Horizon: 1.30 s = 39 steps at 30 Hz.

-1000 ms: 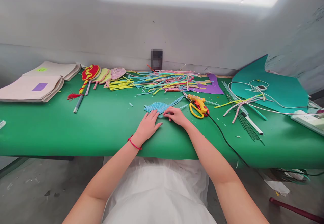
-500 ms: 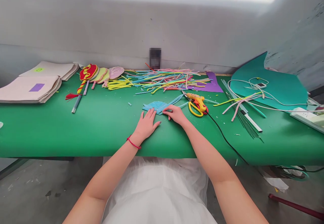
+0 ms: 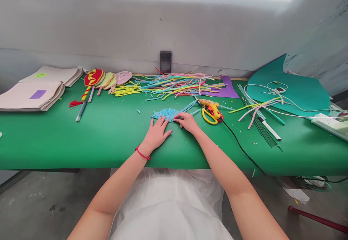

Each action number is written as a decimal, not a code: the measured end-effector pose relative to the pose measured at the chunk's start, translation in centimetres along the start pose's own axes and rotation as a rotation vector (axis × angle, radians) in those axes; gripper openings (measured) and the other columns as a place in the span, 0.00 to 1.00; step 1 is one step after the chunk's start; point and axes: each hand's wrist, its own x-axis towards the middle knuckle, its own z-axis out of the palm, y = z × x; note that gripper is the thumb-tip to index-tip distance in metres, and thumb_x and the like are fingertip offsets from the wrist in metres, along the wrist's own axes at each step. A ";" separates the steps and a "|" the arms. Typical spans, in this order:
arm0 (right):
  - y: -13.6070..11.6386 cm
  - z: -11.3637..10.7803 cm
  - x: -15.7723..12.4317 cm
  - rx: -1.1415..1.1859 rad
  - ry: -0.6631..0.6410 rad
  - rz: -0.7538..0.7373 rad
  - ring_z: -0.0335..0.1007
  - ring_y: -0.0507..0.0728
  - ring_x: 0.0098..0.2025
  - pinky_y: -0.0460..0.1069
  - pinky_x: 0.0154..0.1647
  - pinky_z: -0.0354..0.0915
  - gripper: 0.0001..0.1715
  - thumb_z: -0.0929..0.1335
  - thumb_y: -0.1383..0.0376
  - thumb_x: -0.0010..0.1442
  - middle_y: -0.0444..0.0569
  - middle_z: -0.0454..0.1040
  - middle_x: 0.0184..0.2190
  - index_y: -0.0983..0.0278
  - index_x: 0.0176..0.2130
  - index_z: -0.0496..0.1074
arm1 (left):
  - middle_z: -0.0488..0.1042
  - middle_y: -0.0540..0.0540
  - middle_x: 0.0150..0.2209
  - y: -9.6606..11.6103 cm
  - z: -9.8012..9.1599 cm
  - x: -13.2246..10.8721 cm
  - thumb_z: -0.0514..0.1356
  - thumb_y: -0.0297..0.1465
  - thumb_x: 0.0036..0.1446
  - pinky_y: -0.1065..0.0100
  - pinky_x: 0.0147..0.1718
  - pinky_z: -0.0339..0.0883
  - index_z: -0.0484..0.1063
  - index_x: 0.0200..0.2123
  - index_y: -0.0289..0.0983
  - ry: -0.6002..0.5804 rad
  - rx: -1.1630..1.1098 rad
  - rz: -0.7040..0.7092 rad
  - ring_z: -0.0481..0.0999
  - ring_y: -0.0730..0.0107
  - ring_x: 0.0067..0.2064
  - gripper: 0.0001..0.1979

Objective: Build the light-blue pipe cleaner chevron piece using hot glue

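1. Fingers of the left hand (image 3: 156,134) lie flat and spread on the table (image 3: 81,138), gripping nothing; their tips touch the near edge of the blue mat (image 3: 166,114) at the middle of the frame.
2. Fingers of the right hand (image 3: 189,122) are bent, the tips pressed on the mat's near right corner; whether they pinch a strip cannot be told.
3. At far left lie stacked beige bags (image 3: 32,95), one with a purple patch.
4. Right of them, at upper left, sit flat woven pieces (image 3: 108,80) in red, yellow and pink, and a grey-blue stick (image 3: 81,111) below them.
5. A heap of coloured strips (image 3: 174,85) runs along the back of the table, above the mat.
6. Just right of the right hand lie yellow scissors (image 3: 208,117) and an orange glue gun (image 3: 213,106), touching each other; a black cord (image 3: 239,144) runs from there toward the near edge.
7. Behind the gun lies a purple sheet (image 3: 227,91).
8. Further right are thin green wires (image 3: 261,124) and loose pale strips (image 3: 255,110).
9. At upper right a teal sheet (image 3: 299,95) carries a white cable (image 3: 272,88); a power strip (image 3: 330,126) sits at the right edge.
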 end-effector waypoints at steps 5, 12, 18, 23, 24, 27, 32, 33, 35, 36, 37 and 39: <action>-0.9 -0.9 -0.3 0.066 -0.121 0.060 0.59 0.47 0.17 0.46 0.21 0.59 0.21 0.71 0.48 0.49 0.43 0.72 0.24 0.64 0.31 0.75 | 0.59 0.37 0.64 0.2 -0.5 0.1 0.48 0.39 0.66 0.42 0.62 0.46 0.60 0.61 0.39 0.037 -0.013 0.000 0.57 0.53 0.65 0.23; -2.3 -1.8 -1.0 0.132 -0.199 0.082 0.60 0.48 0.18 0.45 0.20 0.55 0.23 0.71 0.48 0.48 0.40 0.66 0.17 0.65 0.31 0.74 | 0.75 0.44 0.48 -0.1 -1.3 0.4 0.50 0.32 0.66 0.44 0.63 0.47 0.70 0.43 0.40 0.165 -0.120 0.077 0.67 0.61 0.59 0.10; -2.6 -0.8 -1.3 0.161 -0.208 0.015 0.63 0.48 0.20 0.46 0.22 0.58 0.20 0.72 0.50 0.49 0.42 0.69 0.23 0.63 0.30 0.73 | 0.76 0.48 0.35 -0.2 -1.2 0.5 0.50 0.32 0.66 0.49 0.61 0.53 0.71 0.36 0.39 0.206 -0.109 0.130 0.75 0.67 0.41 0.11; -2.6 -0.4 -1.4 0.140 -0.181 -0.068 0.63 0.48 0.21 0.47 0.25 0.62 0.18 0.71 0.50 0.51 0.44 0.71 0.31 0.63 0.30 0.74 | 0.73 0.50 0.29 -0.3 -1.1 0.5 0.49 0.31 0.66 0.53 0.58 0.59 0.71 0.30 0.39 0.241 -0.071 0.131 0.73 0.69 0.34 0.15; -2.5 -0.4 -1.4 0.125 -0.179 -0.089 0.63 0.48 0.21 0.47 0.25 0.63 0.18 0.70 0.50 0.52 0.45 0.71 0.32 0.62 0.30 0.74 | 0.73 0.50 0.28 -0.2 -1.1 0.5 0.49 0.31 0.66 0.53 0.57 0.59 0.71 0.29 0.39 0.255 -0.059 0.119 0.73 0.69 0.34 0.15; -2.5 -0.6 -1.5 0.060 -0.177 -0.161 0.64 0.48 0.22 0.48 0.26 0.64 0.17 0.69 0.51 0.55 0.46 0.72 0.33 0.62 0.30 0.74 | 0.73 0.49 0.26 0.2 -1.1 0.4 0.51 0.31 0.64 0.53 0.57 0.59 0.71 0.26 0.40 0.291 -0.024 0.061 0.73 0.67 0.33 0.15; -2.7 -1.0 -2.1 -0.090 -0.165 -0.229 0.64 0.47 0.21 0.48 0.29 0.65 0.12 0.67 0.56 0.60 0.45 0.72 0.33 0.61 0.32 0.75 | 0.74 0.48 0.27 0.9 -1.1 0.3 0.53 0.30 0.63 0.54 0.55 0.60 0.71 0.26 0.39 0.281 0.017 0.003 0.73 0.66 0.34 0.14; -2.8 -1.0 -2.2 -0.111 -0.157 -0.234 0.64 0.47 0.20 0.48 0.29 0.65 0.12 0.67 0.57 0.60 0.45 0.72 0.34 0.61 0.32 0.75 | 0.73 0.48 0.27 0.8 -1.1 0.3 0.53 0.30 0.64 0.55 0.56 0.59 0.71 0.26 0.39 0.274 0.024 0.004 0.72 0.66 0.35 0.14; -2.9 -1.1 -2.3 -0.137 -0.143 -0.245 0.63 0.46 0.19 0.47 0.28 0.65 0.10 0.66 0.58 0.61 0.45 0.72 0.36 0.61 0.34 0.75 | 0.73 0.49 0.27 0.7 -1.2 0.3 0.52 0.30 0.64 0.55 0.57 0.58 0.72 0.26 0.39 0.256 0.031 0.005 0.72 0.67 0.35 0.15; -2.9 -1.1 -2.4 -0.150 -0.141 -0.253 0.62 0.45 0.19 0.47 0.28 0.65 0.10 0.66 0.59 0.62 0.45 0.72 0.37 0.61 0.35 0.75 | 0.73 0.50 0.27 0.6 -1.2 0.3 0.52 0.30 0.64 0.56 0.58 0.58 0.72 0.27 0.40 0.248 0.027 0.001 0.72 0.67 0.35 0.14; -2.9 -1.0 -2.4 -0.172 -0.143 -0.262 0.62 0.45 0.18 0.47 0.28 0.65 0.10 0.66 0.59 0.62 0.45 0.72 0.37 0.60 0.35 0.75 | 0.74 0.50 0.28 0.5 -1.3 0.3 0.52 0.30 0.64 0.56 0.58 0.57 0.72 0.27 0.40 0.241 0.019 -0.007 0.72 0.67 0.35 0.14; -2.9 -0.9 -2.5 -0.262 -0.139 -0.293 0.63 0.46 0.20 0.46 0.29 0.64 0.10 0.65 0.61 0.63 0.45 0.73 0.37 0.60 0.35 0.75 | 0.75 0.49 0.29 0.4 -1.4 0.2 0.52 0.31 0.64 0.55 0.58 0.57 0.73 0.28 0.40 0.235 0.007 -0.031 0.72 0.67 0.35 0.13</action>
